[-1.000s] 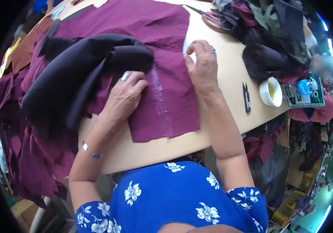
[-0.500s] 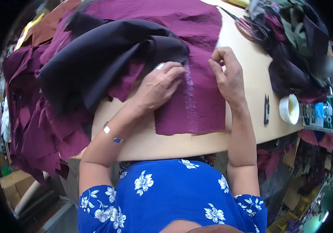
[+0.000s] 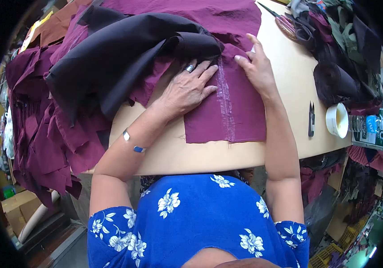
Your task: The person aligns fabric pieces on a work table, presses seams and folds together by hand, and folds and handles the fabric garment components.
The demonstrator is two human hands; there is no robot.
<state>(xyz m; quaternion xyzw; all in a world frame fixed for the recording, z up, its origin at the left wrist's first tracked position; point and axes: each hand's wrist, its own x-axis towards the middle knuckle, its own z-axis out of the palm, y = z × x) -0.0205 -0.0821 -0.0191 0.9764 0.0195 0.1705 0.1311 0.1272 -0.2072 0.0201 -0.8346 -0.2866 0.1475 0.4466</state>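
A maroon fabric panel (image 3: 200,127) lies on the table, a pale frayed line (image 3: 226,100) running down it. My left hand (image 3: 189,89), ring on a finger, rests flat with fingers spread on the maroon cloth beside that line. Dark cloth (image 3: 124,49) is folded in a thick roll just above its fingertips. At the panel's right edge is my right hand (image 3: 258,71), its thumb and index finger apart. Its other fingers are partly hidden, and I see no cloth gripped there.
Thread snips (image 3: 311,119), a white bowl (image 3: 336,120) and a clear bottle (image 3: 364,124) are on the right. Scissors (image 3: 286,24) lie at the back beside piled dark scraps (image 3: 334,80). Maroon pieces (image 3: 44,129) hang over the left side of the pale table (image 3: 164,156).
The panel has shifted slightly up and right in view. My left hand has flattened and spread its fingers. My right thumb and index finger have parted, the index stretching upward.
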